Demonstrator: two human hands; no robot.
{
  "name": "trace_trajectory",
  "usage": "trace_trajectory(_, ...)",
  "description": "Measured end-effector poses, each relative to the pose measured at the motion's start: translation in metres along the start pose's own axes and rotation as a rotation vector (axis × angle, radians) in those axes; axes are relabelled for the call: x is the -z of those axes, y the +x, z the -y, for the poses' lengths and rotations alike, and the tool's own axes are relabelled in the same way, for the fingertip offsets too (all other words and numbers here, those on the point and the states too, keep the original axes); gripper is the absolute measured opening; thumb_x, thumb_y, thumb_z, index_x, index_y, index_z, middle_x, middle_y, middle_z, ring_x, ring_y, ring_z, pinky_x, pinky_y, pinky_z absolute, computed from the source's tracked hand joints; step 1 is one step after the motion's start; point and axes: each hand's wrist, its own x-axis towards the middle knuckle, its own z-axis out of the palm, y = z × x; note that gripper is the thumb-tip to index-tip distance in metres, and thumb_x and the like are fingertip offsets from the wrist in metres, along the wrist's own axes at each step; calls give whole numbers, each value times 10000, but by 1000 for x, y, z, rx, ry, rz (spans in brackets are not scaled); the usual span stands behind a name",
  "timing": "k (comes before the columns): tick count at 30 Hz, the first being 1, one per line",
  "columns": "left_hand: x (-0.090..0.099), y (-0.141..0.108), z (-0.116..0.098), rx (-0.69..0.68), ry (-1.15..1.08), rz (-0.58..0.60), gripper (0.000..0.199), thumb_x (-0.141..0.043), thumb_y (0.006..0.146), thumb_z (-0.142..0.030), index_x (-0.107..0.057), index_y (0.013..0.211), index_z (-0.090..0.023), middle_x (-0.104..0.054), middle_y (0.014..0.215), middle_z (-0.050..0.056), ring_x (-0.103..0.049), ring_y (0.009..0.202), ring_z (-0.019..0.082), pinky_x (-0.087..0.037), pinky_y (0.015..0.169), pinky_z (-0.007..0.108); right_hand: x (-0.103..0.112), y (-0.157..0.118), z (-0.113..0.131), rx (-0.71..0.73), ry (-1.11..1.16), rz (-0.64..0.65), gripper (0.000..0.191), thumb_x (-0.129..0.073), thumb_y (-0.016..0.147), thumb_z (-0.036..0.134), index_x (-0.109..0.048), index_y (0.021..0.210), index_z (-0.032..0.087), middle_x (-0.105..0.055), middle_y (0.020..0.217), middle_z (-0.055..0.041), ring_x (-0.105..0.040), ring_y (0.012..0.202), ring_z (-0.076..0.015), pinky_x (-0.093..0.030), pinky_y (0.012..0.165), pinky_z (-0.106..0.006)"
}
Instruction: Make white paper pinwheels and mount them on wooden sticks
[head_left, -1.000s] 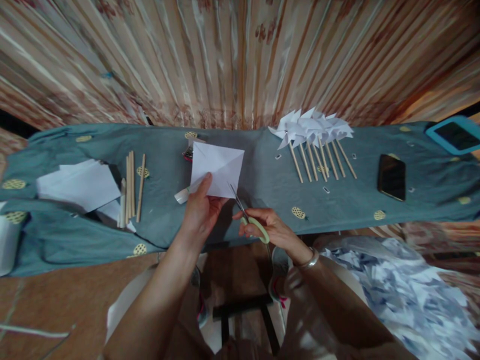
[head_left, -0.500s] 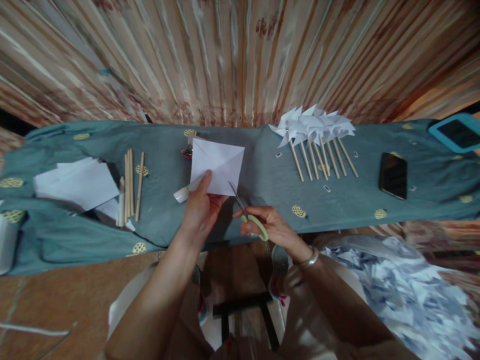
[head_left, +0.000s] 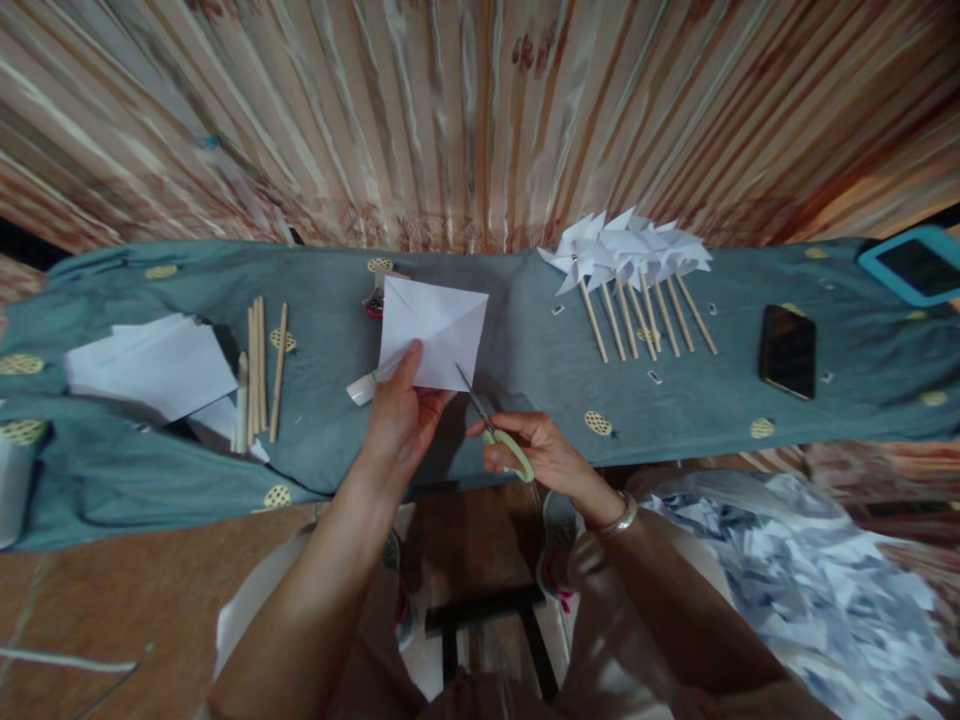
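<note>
A white square sheet of paper [head_left: 439, 325] with diagonal creases is pinched in my left hand [head_left: 405, 410], thumb on top and fingers beneath. My right hand [head_left: 536, 450] grips a pair of scissors with pale green handles [head_left: 514, 455]. Their blades lie at the paper's lower right corner, pointing in toward its middle. Beneath and behind the paper, a small red-edged container [head_left: 374, 303] shows in part. A white tube-like item [head_left: 361, 389] pokes out by my left hand.
Several paper pinwheels [head_left: 630, 250] on wooden sticks lie right of centre. A phone [head_left: 787, 352] and a blue-framed device [head_left: 915, 265] are farther right. Loose sticks [head_left: 259, 370] and a stack of paper [head_left: 150, 365] lie left. A bag of paper pieces [head_left: 817, 590] stands below the table's right side.
Almost nothing differs. The paper, my left hand and the scissors have shifted very slightly left; both hands keep their grip.
</note>
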Motion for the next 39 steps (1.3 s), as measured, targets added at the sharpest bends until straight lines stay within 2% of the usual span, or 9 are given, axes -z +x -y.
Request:
trace_trajectory(5,2,2,1,-9,-19,20,173,-520,951,-77,-660,925,-176,-756,849,-10,-709,751,118,-611,858,301,-1,1,-1,-20,22,-6,523,-839,646,555,-753,988,169,-616,634,38,-570,559,-71,-492,561,-197)
trace_trajectory(15,0,1,-1,-16,-19,17,138,-540,938,-79,-645,911,-166,-744,842,4,-714,735,114,-615,811,289,-3,3,3,-45,73,-14,515,-874,584,542,-757,928,176,-611,612,41,-549,525,-73,-485,527,-210)
trace_trajectory(21,1,-1,3,3,-2,-2,141,-554,923,-74,-655,975,-157,-745,844,17,-709,721,126,-620,789,285,0,2,4,-39,31,-8,512,-865,619,512,-726,958,154,-585,617,35,-503,533,-74,-396,490,-206)
trace_trajectory(26,3,-2,8,8,61,34,185,-613,893,-121,-657,1067,-167,-754,959,44,-727,825,165,-612,845,334,4,2,3,-29,19,-5,535,-857,620,535,-706,954,145,-591,664,28,-490,569,-70,-388,518,-206)
trace_trajectory(32,3,-2,10,23,70,42,103,-587,901,-120,-657,967,-160,-748,907,33,-727,819,172,-613,837,347,5,1,4,-8,38,-14,517,-876,611,507,-706,940,147,-570,634,47,-454,535,-51,-364,483,-190)
trace_trajectory(39,-2,-5,8,37,55,8,123,-546,926,-101,-655,946,-153,-743,861,17,-715,778,149,-603,882,355,4,2,6,-49,108,-30,498,-912,563,438,-704,908,145,-582,586,64,-464,488,-37,-374,451,-164)
